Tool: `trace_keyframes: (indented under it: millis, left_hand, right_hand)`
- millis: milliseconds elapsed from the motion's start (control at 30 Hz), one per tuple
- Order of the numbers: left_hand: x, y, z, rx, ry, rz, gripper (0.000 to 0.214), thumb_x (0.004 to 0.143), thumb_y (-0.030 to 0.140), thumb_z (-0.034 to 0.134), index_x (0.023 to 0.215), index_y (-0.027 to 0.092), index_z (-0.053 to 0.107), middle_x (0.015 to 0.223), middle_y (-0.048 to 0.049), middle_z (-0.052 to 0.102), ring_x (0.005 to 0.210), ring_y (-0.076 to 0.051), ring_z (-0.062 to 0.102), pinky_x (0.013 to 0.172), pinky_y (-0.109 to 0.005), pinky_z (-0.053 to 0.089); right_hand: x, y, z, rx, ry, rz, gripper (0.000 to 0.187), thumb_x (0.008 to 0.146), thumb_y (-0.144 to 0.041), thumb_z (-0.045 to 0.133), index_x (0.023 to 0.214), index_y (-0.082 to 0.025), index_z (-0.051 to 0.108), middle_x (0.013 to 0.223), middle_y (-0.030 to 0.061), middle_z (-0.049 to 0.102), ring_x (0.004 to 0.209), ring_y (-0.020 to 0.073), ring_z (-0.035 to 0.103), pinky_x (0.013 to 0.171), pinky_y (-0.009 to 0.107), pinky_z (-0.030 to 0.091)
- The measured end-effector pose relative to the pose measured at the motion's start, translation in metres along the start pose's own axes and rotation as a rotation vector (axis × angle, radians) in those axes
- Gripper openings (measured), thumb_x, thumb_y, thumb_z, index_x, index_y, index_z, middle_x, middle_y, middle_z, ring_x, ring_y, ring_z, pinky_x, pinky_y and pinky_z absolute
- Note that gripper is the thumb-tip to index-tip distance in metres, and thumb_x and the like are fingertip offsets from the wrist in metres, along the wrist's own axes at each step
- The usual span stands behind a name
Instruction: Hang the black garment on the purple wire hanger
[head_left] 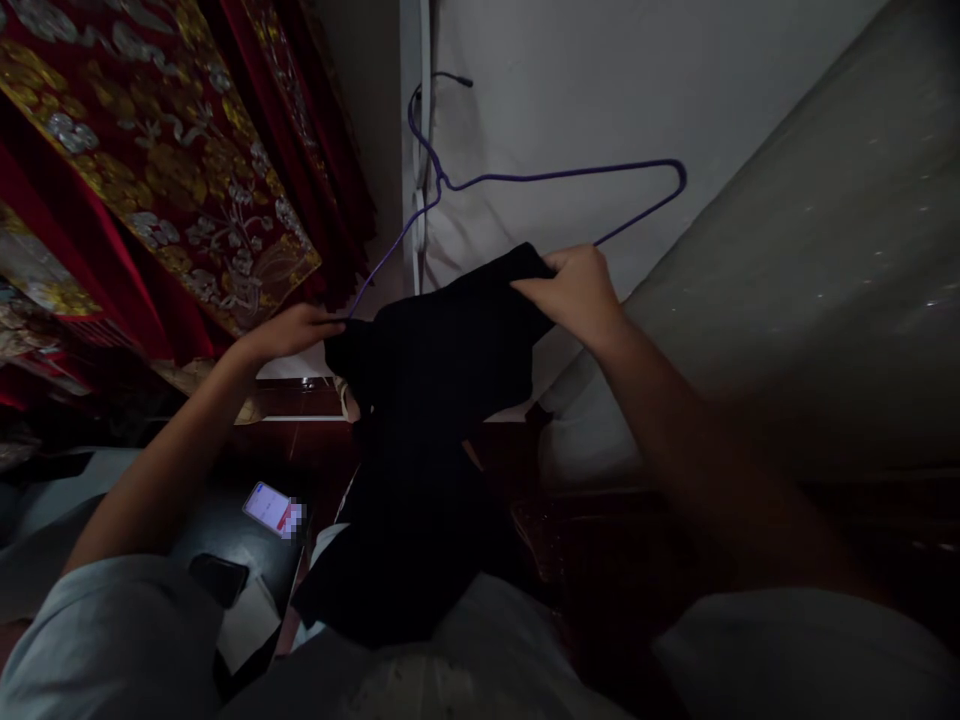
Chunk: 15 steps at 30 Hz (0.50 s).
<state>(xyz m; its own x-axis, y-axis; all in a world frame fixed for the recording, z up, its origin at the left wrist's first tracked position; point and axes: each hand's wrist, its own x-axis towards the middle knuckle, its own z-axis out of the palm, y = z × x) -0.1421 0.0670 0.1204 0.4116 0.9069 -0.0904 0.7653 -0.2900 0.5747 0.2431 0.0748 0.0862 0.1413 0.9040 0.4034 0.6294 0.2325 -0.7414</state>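
A black garment [439, 400] hangs between my two hands in the middle of the view, its lower part draped down toward my lap. My left hand [296, 330] pinches its left upper edge, fingers closed. My right hand [577, 290] grips the right upper edge, fingers curled over the cloth. A purple wire hanger [525, 178] hangs on the white wall just behind the garment; its left arm runs down behind the cloth near my left hand.
Red and gold embroidered fabric [172, 150] hangs at the left. A pale mattress or cushion [810, 260] slopes along the right. A lit phone [271, 507] and a dark phone [217, 578] lie at lower left. Dark wooden furniture [600, 540] sits below.
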Motion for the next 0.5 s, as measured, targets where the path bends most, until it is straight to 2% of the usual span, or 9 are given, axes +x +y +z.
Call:
trace_keyframes:
  millis: [67,133,200,300,333,367,433,500]
  left_hand:
    - [-0.003,0.009,-0.005,-0.082,0.143,0.081,0.037,0.088,0.051,0.06,0.073,0.017,0.065,0.073,-0.002,0.061,0.069,-0.015,0.054,0.07,-0.028,0.045]
    - [-0.009,0.018,0.0,-0.072,0.133,0.134,0.037,0.089,0.05,0.058,0.072,0.017,0.064,0.072,-0.0017,0.061,0.07,-0.015,0.054,0.07,-0.028,0.045]
    - [-0.014,0.019,0.012,0.025,-0.024,0.132,0.038,0.089,0.052,0.058,0.073,0.018,0.065,0.07,-0.0012,0.061,0.068,-0.016,0.054,0.069,-0.028,0.044]
    - [-0.018,0.008,0.034,0.06,-0.351,0.051,0.038,0.089,0.053,0.058,0.083,0.019,0.072,0.077,-0.0025,0.07,0.071,-0.018,0.06,0.069,-0.027,0.045]
    - [-0.018,0.003,0.039,0.05,-0.417,0.042,0.037,0.09,0.053,0.057,0.087,0.019,0.072,0.082,-0.0033,0.072,0.074,-0.018,0.063,0.07,-0.027,0.046]
    - [-0.018,-0.002,0.041,0.057,-0.432,0.053,0.036,0.09,0.051,0.056,0.091,0.019,0.073,0.086,-0.0039,0.074,0.077,-0.019,0.064,0.072,-0.027,0.047]
    - [-0.018,-0.008,0.037,0.122,-0.316,0.113,0.034,0.091,0.048,0.056,0.091,0.018,0.071,0.087,-0.0041,0.073,0.079,-0.019,0.064,0.075,-0.028,0.047]
    - [-0.02,-0.006,0.025,0.185,-0.112,0.17,0.031,0.091,0.047,0.057,0.089,0.018,0.069,0.083,-0.0036,0.07,0.077,-0.018,0.062,0.077,-0.029,0.047]
  right_hand:
    - [0.0,0.002,0.001,0.015,0.011,0.013,0.044,0.072,-0.02,0.074,0.047,-0.023,0.037,0.049,-0.0039,0.03,0.05,0.0106,0.038,0.043,0.025,0.019]
    - [-0.001,0.005,0.002,0.037,0.037,0.0,0.042,0.073,-0.021,0.073,0.049,-0.023,0.038,0.05,-0.0037,0.031,0.051,0.0111,0.039,0.044,0.024,0.021]
    - [-0.001,0.009,0.001,0.048,0.057,-0.024,0.04,0.073,-0.021,0.072,0.05,-0.023,0.039,0.051,-0.0037,0.031,0.053,0.0117,0.04,0.044,0.024,0.022]
    - [-0.001,0.011,0.0,0.045,0.034,-0.02,0.036,0.071,-0.022,0.073,0.05,-0.022,0.044,0.05,-0.0037,0.031,0.053,0.0124,0.039,0.046,0.025,0.023]
    - [-0.001,0.011,0.0,0.043,0.02,-0.014,0.035,0.07,-0.022,0.073,0.049,-0.022,0.044,0.05,-0.0035,0.032,0.053,0.0126,0.039,0.046,0.025,0.023]
    - [-0.001,0.012,-0.001,0.043,0.01,-0.009,0.035,0.069,-0.022,0.073,0.049,-0.022,0.044,0.049,-0.0034,0.033,0.052,0.0126,0.039,0.046,0.025,0.023]
    - [0.001,0.013,-0.002,0.05,0.004,-0.008,0.037,0.068,-0.022,0.074,0.047,-0.023,0.043,0.049,-0.0032,0.034,0.052,0.0128,0.038,0.046,0.025,0.022]
    - [0.002,0.015,-0.003,0.099,-0.026,-0.043,0.037,0.069,-0.021,0.073,0.048,-0.023,0.043,0.049,-0.0033,0.033,0.053,0.0127,0.037,0.046,0.026,0.023]
